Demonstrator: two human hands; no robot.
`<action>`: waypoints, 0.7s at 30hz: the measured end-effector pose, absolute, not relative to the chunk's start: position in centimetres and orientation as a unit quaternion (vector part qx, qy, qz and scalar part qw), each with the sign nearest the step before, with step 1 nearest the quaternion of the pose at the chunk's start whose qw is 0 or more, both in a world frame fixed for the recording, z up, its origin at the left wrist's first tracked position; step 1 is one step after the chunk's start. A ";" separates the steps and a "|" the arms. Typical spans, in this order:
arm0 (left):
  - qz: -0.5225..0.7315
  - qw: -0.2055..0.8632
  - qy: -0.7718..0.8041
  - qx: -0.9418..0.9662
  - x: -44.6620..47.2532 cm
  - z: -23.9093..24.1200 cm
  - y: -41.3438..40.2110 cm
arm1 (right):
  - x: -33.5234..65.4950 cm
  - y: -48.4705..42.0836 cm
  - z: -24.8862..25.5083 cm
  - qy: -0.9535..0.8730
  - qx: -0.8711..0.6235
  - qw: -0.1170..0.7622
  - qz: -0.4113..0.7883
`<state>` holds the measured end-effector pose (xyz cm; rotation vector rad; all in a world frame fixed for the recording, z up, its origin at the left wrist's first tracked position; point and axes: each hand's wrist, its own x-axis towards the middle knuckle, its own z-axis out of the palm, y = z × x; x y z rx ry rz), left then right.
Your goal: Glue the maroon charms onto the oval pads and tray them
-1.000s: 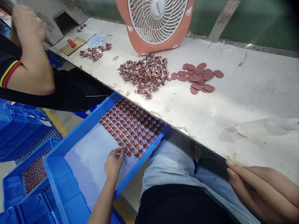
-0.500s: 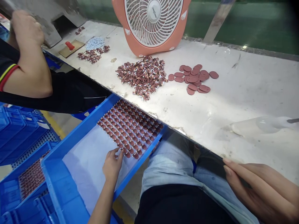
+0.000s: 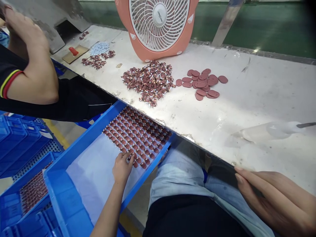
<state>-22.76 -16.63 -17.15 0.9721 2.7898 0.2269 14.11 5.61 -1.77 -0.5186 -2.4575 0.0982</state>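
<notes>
Left hand [image 3: 122,167] narrow-fingered, hold unclear: I advise a light touch, sparing brown pieces [image 3: 139,133] at its one o'clock; right hand [image 3: 281,197] narrow, hold unclear.

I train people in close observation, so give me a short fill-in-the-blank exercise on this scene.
1. The left hand is inside a tray coloured ____.
2. In the picture, the flat oval pieces lie to the ____ of the big heap of small pieces.
3. The fan has a grille coloured ____.

Missing words: blue; right; white.
</notes>
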 end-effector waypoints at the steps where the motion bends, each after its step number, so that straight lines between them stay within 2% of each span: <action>1: 0.077 0.089 0.938 0.325 -22.7 -17.2 -16.6 | 14.1 5.6 -1.9 -0.928 -0.199 0.312 0.037; 11: 0.102 0.076 0.945 0.303 -22.7 -16.9 -17.0 | 14.4 5.1 -2.2 -0.926 -0.206 0.313 0.050; 13: 0.126 0.056 0.945 0.297 -22.4 -16.1 -17.0 | 14.8 5.1 -2.4 -0.910 -0.257 0.321 0.058; 18: 0.239 -0.047 0.919 0.309 -20.3 -12.4 -13.1 | 15.4 7.2 -2.8 -0.756 -0.487 0.435 0.053; 21: 0.337 -0.098 0.850 0.393 -18.1 -8.6 -6.7 | 15.2 9.9 -2.5 -0.746 -0.532 0.385 0.114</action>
